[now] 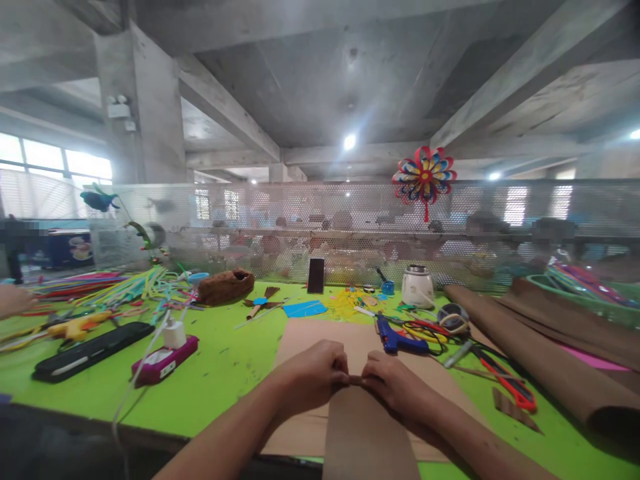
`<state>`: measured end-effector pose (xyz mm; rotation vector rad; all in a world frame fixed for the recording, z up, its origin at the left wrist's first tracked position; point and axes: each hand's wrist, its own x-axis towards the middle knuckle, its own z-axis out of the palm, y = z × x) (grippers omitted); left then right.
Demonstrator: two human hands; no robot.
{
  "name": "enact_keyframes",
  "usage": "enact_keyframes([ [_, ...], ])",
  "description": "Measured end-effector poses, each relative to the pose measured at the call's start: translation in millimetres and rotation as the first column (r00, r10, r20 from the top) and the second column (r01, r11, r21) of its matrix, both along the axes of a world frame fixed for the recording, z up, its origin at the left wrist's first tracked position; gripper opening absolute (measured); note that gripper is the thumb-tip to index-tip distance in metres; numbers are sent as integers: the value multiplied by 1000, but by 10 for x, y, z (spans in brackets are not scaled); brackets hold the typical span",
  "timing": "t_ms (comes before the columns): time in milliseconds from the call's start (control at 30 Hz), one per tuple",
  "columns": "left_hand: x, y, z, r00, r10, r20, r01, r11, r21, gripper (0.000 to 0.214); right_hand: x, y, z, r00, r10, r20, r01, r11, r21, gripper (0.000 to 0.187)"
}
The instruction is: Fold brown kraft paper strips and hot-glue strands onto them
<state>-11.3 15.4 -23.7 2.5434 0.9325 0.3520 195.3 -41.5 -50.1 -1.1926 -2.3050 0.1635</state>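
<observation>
My left hand (327, 365) and my right hand (387, 377) face each other, fingers closed on the top edge of a brown paper sheet (367, 433). Between them a short length of that edge shows as a narrow roll or fold. The sheet hangs down toward me over a tan board (305, 340) on the green table. Just beyond my right hand lies a blue glue gun (400, 339). A red utility knife (507, 381) and some small brown paper strips (515, 409) rest to the right.
A purple power strip (165, 360) with a white charger and cable sits at left, beside a black case (95, 350). Rolled brown paper (540, 353) lies along the right. A phone (315, 275) and a white pot (417, 287) stand behind. Another person's hand (15, 300) shows far left.
</observation>
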Motion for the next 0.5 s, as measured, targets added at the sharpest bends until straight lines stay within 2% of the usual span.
enact_keyframes([
  [167, -10, 71, -2, 999, -30, 34, 32, 997, -71, 12, 18, -2, -19, 999, -10, -48, 10, 1000, -6, 22],
  [300, -17, 83, -41, 999, 2, 42, 2, 996, -94, 13, 31, 9, -9, 995, 2, -99, -4, 1000, -24, 19],
  [500, -32, 100, -40, 999, 31, -41, -32, 999, -29, 21, 70, 17, 2, 995, -23, -99, 21, 1000, -16, 13],
])
